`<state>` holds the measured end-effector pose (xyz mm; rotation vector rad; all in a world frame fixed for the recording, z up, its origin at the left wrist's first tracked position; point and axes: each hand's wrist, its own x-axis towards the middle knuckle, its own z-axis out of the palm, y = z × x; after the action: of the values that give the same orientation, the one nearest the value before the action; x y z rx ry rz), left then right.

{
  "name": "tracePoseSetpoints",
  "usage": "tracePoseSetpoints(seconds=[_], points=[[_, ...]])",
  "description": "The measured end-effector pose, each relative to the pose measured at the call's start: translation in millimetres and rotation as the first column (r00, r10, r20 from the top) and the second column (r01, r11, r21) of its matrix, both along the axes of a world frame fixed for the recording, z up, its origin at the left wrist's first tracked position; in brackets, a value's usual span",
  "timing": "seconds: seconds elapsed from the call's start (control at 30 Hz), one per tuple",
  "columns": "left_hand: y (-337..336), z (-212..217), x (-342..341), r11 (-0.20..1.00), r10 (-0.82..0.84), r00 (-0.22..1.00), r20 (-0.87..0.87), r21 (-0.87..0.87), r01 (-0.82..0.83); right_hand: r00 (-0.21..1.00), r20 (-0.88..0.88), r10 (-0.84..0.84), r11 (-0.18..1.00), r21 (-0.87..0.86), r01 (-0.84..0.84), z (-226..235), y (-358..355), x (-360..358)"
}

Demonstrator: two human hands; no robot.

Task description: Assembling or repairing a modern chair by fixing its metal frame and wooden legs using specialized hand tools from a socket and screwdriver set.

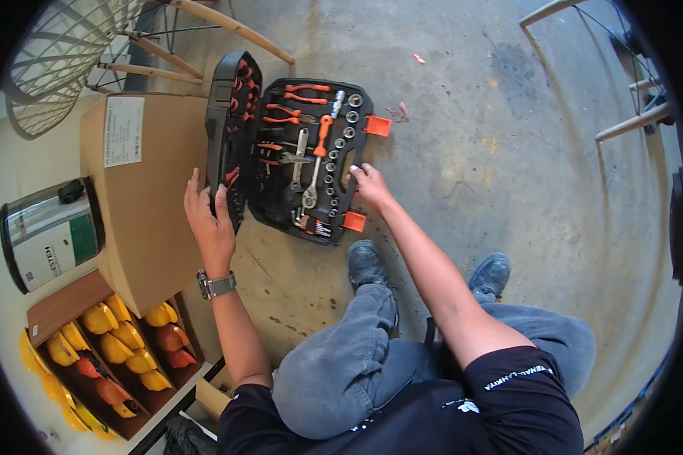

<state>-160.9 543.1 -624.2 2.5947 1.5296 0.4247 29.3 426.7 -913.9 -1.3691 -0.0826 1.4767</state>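
Note:
A black tool case (262, 216) lies unfolded on the floor, its lid (221, 98) tilted up on the left. Orange-handled pliers (306, 93), an adjustable wrench (300, 155), a ratchet (311, 189) and a row of sockets (339, 142) sit in the tray, near an orange-handled driver (324, 136). My right hand (369, 184) is closed on the case's handle, its fingertips partly hidden. My left hand (210, 220) is at the lid's near end, fingers spread along its outer side and thumb touching its edge. Two orange latches (378, 126) stick out on the right.
A tall cardboard box (155, 205) stands left of the lid. Yellow and orange hard hats (116, 349) fill a shelf at the lower left. Wooden chair legs (235, 30) reach in at the top left, others (634, 123) at the right. My shoes (367, 264) are close below the case.

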Motion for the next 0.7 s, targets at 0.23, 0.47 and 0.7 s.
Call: tracePoseSetpoints(seconds=[0.23, 0.47, 0.7], points=[[16, 0, -2, 0.998, 0.032, 0.997, 0.076, 0.05, -0.036, 0.996, -0.086, -0.013, 0.999, -0.043, 0.009, 12, -5, 13], [41, 17, -14, 0.998, 0.07, 0.987, 0.147, -0.008, -0.069, 0.985, 0.17, 0.027, 0.995, -0.098, -0.011, 20, 4, 29], [72, 22, -20, 0.998, 0.064, 0.973, 0.22, -0.019, -0.061, 0.954, 0.299, 0.017, 0.992, -0.121, 0.02, 18, 6, 69]])
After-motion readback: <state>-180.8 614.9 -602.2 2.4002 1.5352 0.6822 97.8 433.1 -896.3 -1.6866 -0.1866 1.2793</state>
